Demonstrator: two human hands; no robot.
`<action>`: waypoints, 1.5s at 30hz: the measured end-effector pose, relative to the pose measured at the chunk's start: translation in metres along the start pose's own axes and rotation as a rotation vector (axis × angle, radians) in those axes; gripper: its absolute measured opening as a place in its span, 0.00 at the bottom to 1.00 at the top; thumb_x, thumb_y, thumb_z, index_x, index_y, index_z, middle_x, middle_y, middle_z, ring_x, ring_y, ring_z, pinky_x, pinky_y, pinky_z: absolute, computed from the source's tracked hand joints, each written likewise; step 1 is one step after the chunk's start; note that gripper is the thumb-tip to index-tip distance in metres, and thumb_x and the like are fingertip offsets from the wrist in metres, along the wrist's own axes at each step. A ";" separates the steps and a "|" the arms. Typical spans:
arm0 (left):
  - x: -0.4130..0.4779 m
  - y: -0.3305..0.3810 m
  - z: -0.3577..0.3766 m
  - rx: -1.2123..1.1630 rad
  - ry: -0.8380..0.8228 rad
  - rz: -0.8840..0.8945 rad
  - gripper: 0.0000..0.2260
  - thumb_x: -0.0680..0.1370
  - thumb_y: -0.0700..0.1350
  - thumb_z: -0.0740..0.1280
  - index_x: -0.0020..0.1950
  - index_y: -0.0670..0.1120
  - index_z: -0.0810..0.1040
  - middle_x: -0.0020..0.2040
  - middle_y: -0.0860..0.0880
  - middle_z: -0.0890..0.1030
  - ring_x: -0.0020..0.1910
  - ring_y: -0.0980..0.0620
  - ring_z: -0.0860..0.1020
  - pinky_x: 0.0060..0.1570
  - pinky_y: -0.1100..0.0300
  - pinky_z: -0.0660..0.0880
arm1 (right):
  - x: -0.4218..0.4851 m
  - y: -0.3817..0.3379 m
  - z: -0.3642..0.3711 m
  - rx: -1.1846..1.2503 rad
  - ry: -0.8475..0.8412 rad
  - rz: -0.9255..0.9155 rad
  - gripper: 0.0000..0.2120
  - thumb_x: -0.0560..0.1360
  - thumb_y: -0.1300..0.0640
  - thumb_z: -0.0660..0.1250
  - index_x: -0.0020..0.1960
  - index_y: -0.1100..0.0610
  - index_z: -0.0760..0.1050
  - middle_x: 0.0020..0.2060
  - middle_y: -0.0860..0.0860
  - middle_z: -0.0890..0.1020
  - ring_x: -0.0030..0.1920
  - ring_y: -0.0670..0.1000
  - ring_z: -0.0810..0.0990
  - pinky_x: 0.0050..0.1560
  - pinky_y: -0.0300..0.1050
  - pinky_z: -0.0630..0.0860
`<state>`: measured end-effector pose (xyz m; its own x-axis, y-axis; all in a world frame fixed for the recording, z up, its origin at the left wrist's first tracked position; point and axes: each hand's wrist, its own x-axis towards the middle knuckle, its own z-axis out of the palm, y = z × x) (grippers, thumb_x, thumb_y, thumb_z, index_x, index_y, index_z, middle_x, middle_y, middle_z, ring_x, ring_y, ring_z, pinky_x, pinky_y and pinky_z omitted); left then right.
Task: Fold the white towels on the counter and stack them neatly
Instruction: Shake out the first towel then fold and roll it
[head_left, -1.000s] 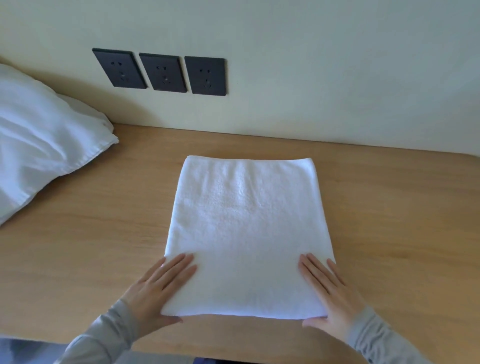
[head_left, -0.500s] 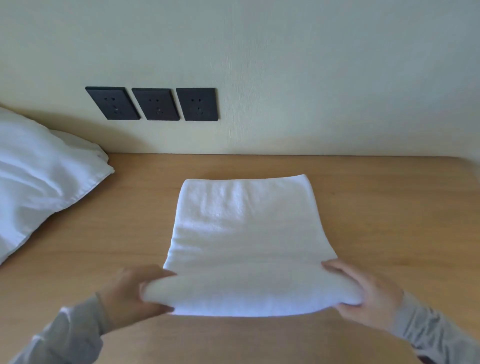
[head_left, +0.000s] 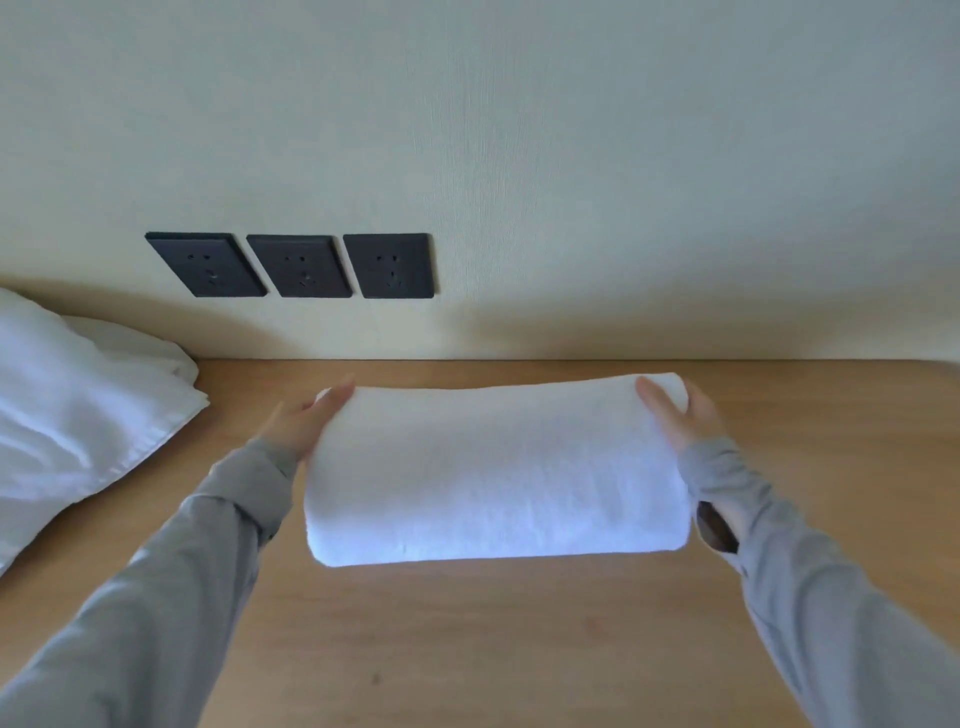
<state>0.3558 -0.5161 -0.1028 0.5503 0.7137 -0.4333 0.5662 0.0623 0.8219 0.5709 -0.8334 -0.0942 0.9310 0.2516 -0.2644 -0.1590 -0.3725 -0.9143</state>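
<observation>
A white towel (head_left: 493, 478) lies folded in half on the wooden counter (head_left: 519, 649), its rounded fold toward me and its edges toward the wall. My left hand (head_left: 304, 421) holds the far left corner, with the thumb along the towel's edge and the fingers hidden behind the cloth. At the far right corner my right hand (head_left: 683, 415) holds on, thumb on top and fingers round the side. Both arms in grey sleeves are stretched forward.
A white pillow (head_left: 78, 415) lies on the counter at the left, close to the towel's left end. Three black wall sockets (head_left: 301, 265) sit on the pale wall behind. Bare wood stretches to the right of the towel and in front of it.
Both hands lifted the towel's near edge and carried it over to the far edge, folding the towel in half. The camera view tilted up.
</observation>
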 end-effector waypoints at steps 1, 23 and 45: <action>0.012 -0.006 0.005 0.056 0.034 -0.024 0.19 0.74 0.58 0.67 0.45 0.42 0.80 0.47 0.42 0.81 0.47 0.46 0.78 0.51 0.54 0.72 | 0.008 0.004 0.007 -0.033 0.009 0.027 0.22 0.74 0.49 0.68 0.62 0.62 0.73 0.53 0.57 0.79 0.52 0.56 0.78 0.47 0.42 0.71; 0.008 0.007 0.037 0.707 0.179 0.060 0.27 0.78 0.62 0.49 0.73 0.50 0.60 0.71 0.43 0.66 0.67 0.39 0.66 0.62 0.47 0.64 | 0.043 0.036 0.045 -0.667 0.167 0.081 0.24 0.79 0.48 0.57 0.69 0.62 0.63 0.62 0.64 0.71 0.60 0.64 0.71 0.57 0.55 0.68; -0.047 -0.046 0.094 1.204 -0.010 0.647 0.29 0.72 0.63 0.29 0.72 0.58 0.31 0.76 0.54 0.35 0.72 0.52 0.32 0.71 0.48 0.33 | -0.045 0.058 0.068 -1.288 -0.164 -0.718 0.30 0.79 0.43 0.41 0.75 0.57 0.56 0.75 0.50 0.59 0.75 0.50 0.56 0.71 0.56 0.51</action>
<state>0.3620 -0.6177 -0.1547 0.9201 0.3775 -0.1046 0.3841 -0.9218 0.0518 0.4978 -0.8056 -0.1558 0.6218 0.7832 0.0043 0.7831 -0.6218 0.0096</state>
